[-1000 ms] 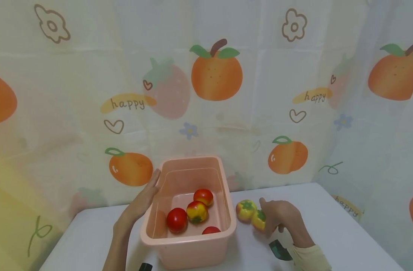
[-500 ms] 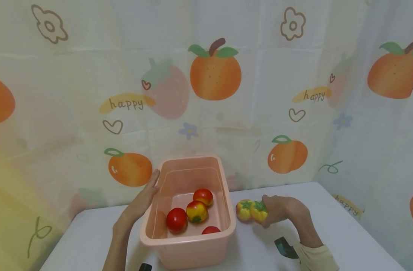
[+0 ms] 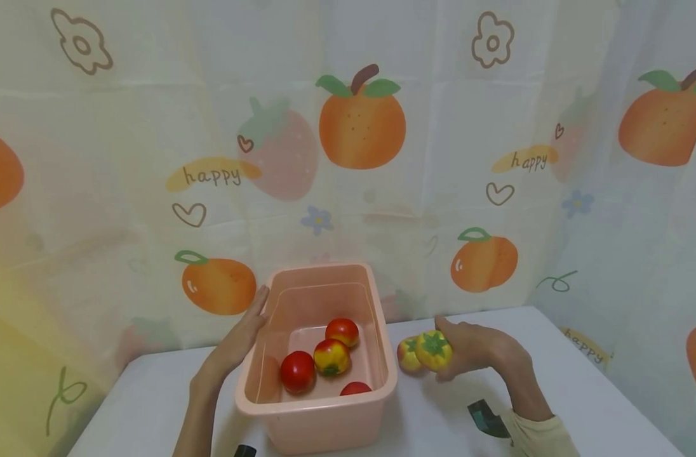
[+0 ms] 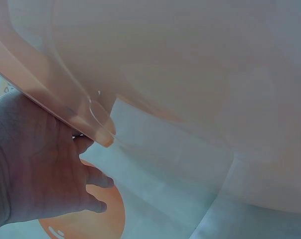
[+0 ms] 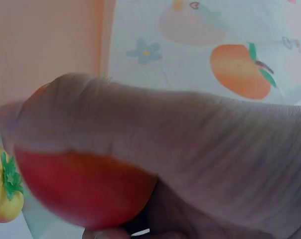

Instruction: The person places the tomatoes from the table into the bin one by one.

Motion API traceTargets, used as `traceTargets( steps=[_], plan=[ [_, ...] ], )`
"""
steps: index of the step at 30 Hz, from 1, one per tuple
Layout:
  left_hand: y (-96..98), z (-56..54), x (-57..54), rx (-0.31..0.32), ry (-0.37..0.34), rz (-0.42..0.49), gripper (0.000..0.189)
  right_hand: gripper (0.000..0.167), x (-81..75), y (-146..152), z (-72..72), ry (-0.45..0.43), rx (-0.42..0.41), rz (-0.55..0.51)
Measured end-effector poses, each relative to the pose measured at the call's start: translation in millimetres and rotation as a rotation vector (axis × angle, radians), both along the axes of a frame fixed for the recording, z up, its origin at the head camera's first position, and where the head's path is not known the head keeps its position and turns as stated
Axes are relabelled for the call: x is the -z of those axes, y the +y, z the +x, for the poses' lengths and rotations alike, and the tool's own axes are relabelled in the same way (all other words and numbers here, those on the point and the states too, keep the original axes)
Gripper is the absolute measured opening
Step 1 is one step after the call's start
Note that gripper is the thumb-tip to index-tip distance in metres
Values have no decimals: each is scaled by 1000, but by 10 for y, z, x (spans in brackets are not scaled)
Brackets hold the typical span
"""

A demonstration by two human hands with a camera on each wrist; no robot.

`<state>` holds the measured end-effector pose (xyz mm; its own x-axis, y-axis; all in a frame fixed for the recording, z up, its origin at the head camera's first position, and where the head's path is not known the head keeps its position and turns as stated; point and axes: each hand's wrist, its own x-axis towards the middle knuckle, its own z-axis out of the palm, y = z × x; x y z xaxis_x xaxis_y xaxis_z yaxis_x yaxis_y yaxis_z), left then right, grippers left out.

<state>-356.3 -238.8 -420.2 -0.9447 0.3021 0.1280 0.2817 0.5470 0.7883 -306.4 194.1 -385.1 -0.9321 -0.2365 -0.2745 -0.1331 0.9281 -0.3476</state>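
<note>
My right hand (image 3: 470, 350) holds a red-and-yellow tomato (image 3: 434, 350) with a green leafy top, slightly above the table. In the right wrist view the thumb lies across that tomato (image 5: 85, 186), whose red side shows. Just left of it, a second tomato (image 3: 408, 355) sits beside the bin and is partly covered. My left hand (image 3: 242, 339) rests along the left side of the pink plastic bin (image 3: 319, 426), fingers mostly straight. In the left wrist view this hand (image 4: 46, 164) lies against the bin's rim (image 4: 66, 117).
Several tomatoes lie in the bin, among them a red one (image 3: 298, 371) and a yellow-red one (image 3: 332, 357). The bin stands on a white table (image 3: 531, 355). A fruit-print curtain (image 3: 416, 190) hangs close behind it.
My right hand has taken hold of the nearer tomato, lifted it a little and turned it so its green top shows. The left hand and the bin stay in place.
</note>
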Motion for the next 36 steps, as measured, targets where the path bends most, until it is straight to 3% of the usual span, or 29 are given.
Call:
traceTargets(
  steps=[9,15,19,36],
  plan=[
    [-1,-26,12,9,21,-1,65,95,-60,30,19,82,-19,-92],
    [5,-31,7,4,14,-7,64,77,-92,35,12,152,-56,-198],
    [2,-28,18,2,12,-6,64,76,-116,25,7,189,-73,-231],
    [12,-24,29,-11,-35,9,65,71,-100,-16,-19,380,-212,-241]
  ],
)
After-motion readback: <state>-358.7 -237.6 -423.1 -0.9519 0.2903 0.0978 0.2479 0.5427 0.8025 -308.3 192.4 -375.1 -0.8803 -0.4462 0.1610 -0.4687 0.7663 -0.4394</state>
